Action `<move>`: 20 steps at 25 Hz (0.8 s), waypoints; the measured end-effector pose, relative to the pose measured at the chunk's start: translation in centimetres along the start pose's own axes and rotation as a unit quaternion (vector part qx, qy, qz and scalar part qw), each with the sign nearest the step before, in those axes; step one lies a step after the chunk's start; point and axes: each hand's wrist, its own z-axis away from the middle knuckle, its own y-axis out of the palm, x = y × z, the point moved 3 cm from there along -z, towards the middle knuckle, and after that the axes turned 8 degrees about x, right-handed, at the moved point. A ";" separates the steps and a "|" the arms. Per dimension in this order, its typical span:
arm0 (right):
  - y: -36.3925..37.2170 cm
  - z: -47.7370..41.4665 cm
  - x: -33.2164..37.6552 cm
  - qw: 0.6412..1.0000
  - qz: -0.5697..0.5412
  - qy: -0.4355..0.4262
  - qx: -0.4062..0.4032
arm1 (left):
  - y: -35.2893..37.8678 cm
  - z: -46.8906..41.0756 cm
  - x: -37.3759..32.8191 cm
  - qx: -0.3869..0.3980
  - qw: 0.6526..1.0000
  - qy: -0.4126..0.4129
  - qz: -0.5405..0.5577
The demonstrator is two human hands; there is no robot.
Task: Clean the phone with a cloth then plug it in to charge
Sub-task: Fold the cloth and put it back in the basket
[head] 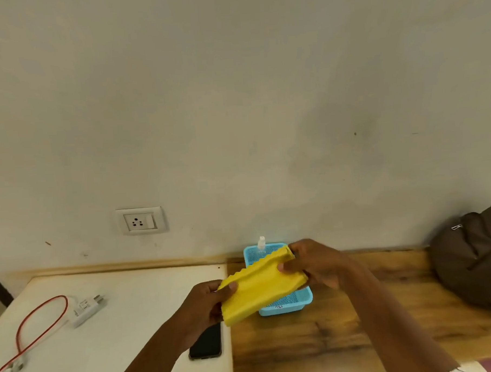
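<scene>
Both hands closed on one folded yellow cloth (261, 286), held in the air above the near part of a blue basket (302, 298). Left hand (207, 305) pinching the cloth's lower left end, thumb on top; right hand (316, 263) gripping the upper right end, fingers curled round the far edge. Cloth stretched between the two, long axis running from lower left up to upper right, scalloped edge facing the wall.

Below the left wrist: dark phone (206, 343) lying flat on the pale table (132, 331), screen up so far as can be judged, not touched by either hand. Long axis roughly towards and away from the wearer, near end pointing back at the body, far end hidden under the left hand and cloth. Right side just beside the seam with the wooden top (343, 336). Which end carries the charging port: cannot tell.

Further left: white charger (86, 308) lying on its side, prongs pointing right and slightly up, red cable (42, 321) looped towards the near left corner. Wall socket (140, 222) above, nothing plugged in.

Risks, as judged:
- Phone partly hidden beneath the forearm; lowering the hands blind could nudge or skew it
- Small spray bottle (261, 245) upright in the basket's far corner, close behind the cloth; a sweep of the cloth could tip it
- Slack cable loops liable to snag or drag the charger when lifted towards the socket
</scene>
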 end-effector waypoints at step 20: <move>4.7 -8.3 -19.4 0.865 -0.380 0.144 -0.293 | 3.4 -16.1 6.7 -0.154 0.968 0.020 -0.197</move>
